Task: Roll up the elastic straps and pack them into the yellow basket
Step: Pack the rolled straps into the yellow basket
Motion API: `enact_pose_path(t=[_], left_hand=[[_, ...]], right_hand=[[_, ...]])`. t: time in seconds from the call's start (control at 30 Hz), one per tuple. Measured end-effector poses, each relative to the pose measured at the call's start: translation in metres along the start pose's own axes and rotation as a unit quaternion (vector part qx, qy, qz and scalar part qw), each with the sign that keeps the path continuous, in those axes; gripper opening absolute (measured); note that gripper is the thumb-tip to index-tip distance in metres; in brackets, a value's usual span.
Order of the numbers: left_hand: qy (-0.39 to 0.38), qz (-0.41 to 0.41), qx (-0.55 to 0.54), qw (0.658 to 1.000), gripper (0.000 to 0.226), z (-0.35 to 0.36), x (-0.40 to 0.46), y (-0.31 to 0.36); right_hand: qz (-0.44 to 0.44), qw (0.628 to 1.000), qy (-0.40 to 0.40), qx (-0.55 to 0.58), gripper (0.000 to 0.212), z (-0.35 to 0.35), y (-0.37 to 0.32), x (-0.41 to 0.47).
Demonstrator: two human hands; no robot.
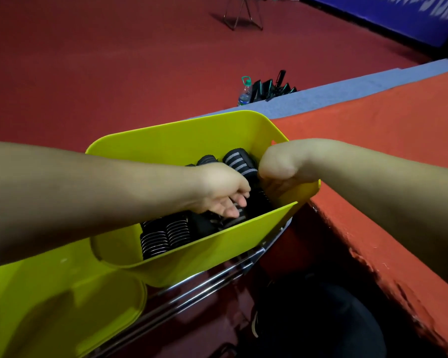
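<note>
- Reaching down from either side, a person has both hands inside the yellow basket (pixel 181 135), which sits tilted on a chrome metal rack (pixel 217 277) beside an orange-covered ledge (pixel 373 140).
- Left hand (pixel 219 191) lies low in the basket with fingers fairly straight, their tips touching a rolled strap (pixel 239 214); it looks to be pressing the roll into place among the others rather than gripping it.
- Right hand (pixel 277 164) is bent sharply at the wrist over the basket's right wall; its fingers are hidden beneath it, so I cannot tell whether they hold anything.
- Rolled elastic straps (pixel 166 235) fill the basket floor: black fabric with pale grey stripes, wound into tight cylinders whose spiral ends show at the near left.
- One larger striped roll (pixel 239 162) stands towards the far side, just beside the right hand.
- Packing seems well along, judging by how many rolls sit inside.
- A water bottle (pixel 245 91) and a folded umbrella (pixel 272 86) stand on the red floor (pixel 101 60) beyond.
</note>
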State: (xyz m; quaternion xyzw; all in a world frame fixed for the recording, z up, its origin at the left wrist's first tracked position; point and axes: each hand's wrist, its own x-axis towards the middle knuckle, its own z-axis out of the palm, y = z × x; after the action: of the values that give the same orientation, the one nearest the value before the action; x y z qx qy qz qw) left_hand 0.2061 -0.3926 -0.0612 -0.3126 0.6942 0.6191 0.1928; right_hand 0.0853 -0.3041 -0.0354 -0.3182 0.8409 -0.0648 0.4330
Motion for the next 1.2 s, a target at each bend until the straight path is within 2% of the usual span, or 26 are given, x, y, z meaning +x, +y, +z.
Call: enact_pose_path(t=[0.13, 0.23, 0.3, 0.43, 0.57, 0.63, 0.7, 0.77, 0.83, 0.9, 1.0, 1.1, 1.2], left_hand=[[0.071, 0.12, -0.066, 0.988, 0.012, -0.027, -0.055, 0.0], [0.125, 0.221, -0.112, 0.961, 0.006, -0.036, -0.1, -0.013], [0.178, 0.29, -0.09, 0.936, 0.007, -0.041, -0.129, -0.028], [0.262, 0.371, -0.051, 0.889, 0.009, -0.048, -0.178, -0.063], [0.271, 0.414, 0.064, 0.867, 0.008, -0.047, -0.21, -0.112], [0.261, 0.398, 0.146, 0.867, 0.014, -0.049, -0.214, -0.145], [0.247, 0.348, 0.263, 0.865, 0.022, -0.054, -0.211, -0.179], [0.199, 0.251, 0.418, 0.85, 0.03, -0.058, -0.203, -0.211], [0.139, 0.138, 0.542, 0.817, 0.032, -0.06, -0.193, -0.235], [0.1, 0.068, 0.599, 0.791, 0.039, -0.059, -0.182, -0.258], [0.086, 0.023, 0.659, 0.746, 0.057, -0.055, -0.165, -0.285], [0.108, 0.015, 0.703, 0.703, 0.04, -0.05, -0.157, -0.295], [0.104, 0.005, 0.716, 0.69, 0.034, -0.051, -0.156, -0.289]], right_hand=[[-0.057, 0.989, 0.127, 0.039, 0.02, 0.005, -0.024, -0.045], [-0.152, 0.957, 0.232, 0.089, 0.024, 0.021, -0.04, -0.071], [-0.21, 0.926, 0.297, 0.101, 0.028, 0.043, -0.05, -0.088], [-0.337, 0.87, 0.358, 0.047, 0.026, 0.096, -0.063, -0.111], [-0.464, 0.797, 0.386, 0.01, 0.023, 0.146, -0.068, -0.122], [-0.504, 0.778, 0.373, -0.035, 0.023, 0.172, -0.067, -0.119], [-0.53, 0.771, 0.342, -0.088, 0.025, 0.199, -0.066, -0.111], [-0.538, 0.775, 0.306, -0.126, 0.025, 0.226, -0.064, -0.098], [-0.526, 0.789, 0.273, -0.164, 0.027, 0.251, -0.063, -0.08], [-0.501, 0.807, 0.242, -0.197, 0.033, 0.273, -0.064, -0.059], [-0.469, 0.819, 0.219, -0.25, 0.037, 0.298, -0.067, -0.031], [-0.438, 0.832, 0.204, -0.271, 0.026, 0.311, -0.068, -0.012], [-0.426, 0.842, 0.222, -0.246, 0.024, 0.317, -0.068, -0.004]])
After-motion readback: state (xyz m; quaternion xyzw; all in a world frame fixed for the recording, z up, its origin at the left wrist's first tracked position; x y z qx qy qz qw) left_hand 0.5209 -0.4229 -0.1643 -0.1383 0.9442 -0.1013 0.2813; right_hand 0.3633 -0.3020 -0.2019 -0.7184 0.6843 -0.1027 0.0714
